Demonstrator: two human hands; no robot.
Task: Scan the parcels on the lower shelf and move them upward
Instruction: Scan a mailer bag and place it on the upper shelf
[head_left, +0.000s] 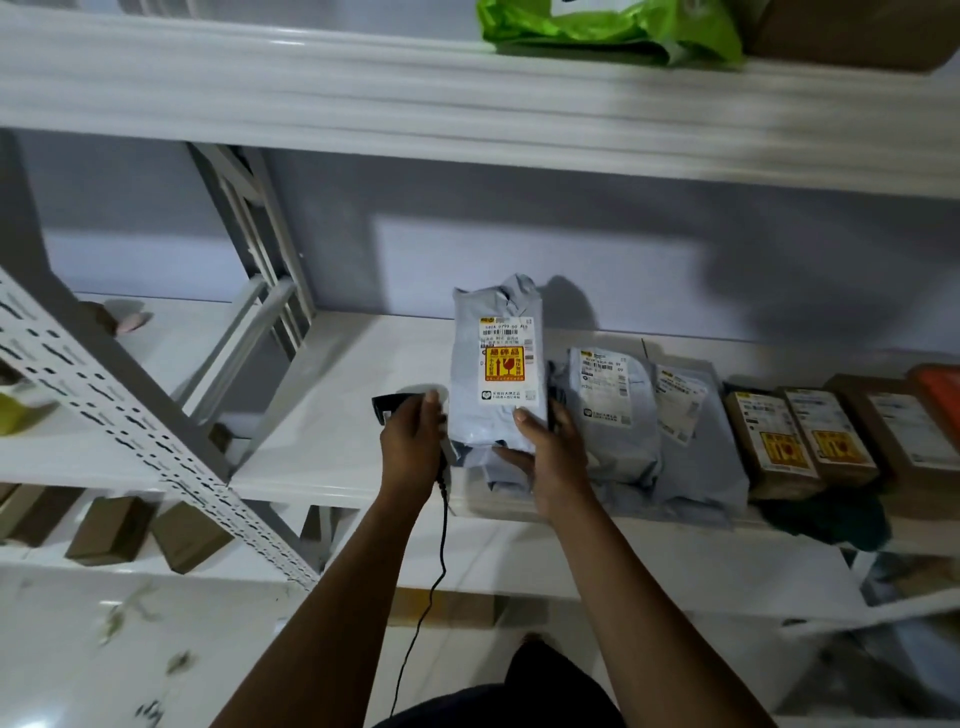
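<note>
My right hand (550, 457) fingers grip the grey parcel (496, 364) upright above the lower shelf (332, 415), while my left hand (413, 447) fingers close around the corded scanner (387, 408) just beside it.

White shelf (337, 415) under parcels (613, 415).

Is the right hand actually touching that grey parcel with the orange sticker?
Touching. The head view shows the right hand gripping the grey parcel, thumb pressed on its front and fingers wrapped beneath.

Crinkled grey plastic parcel (496, 364), paper label (506, 364)
</note>
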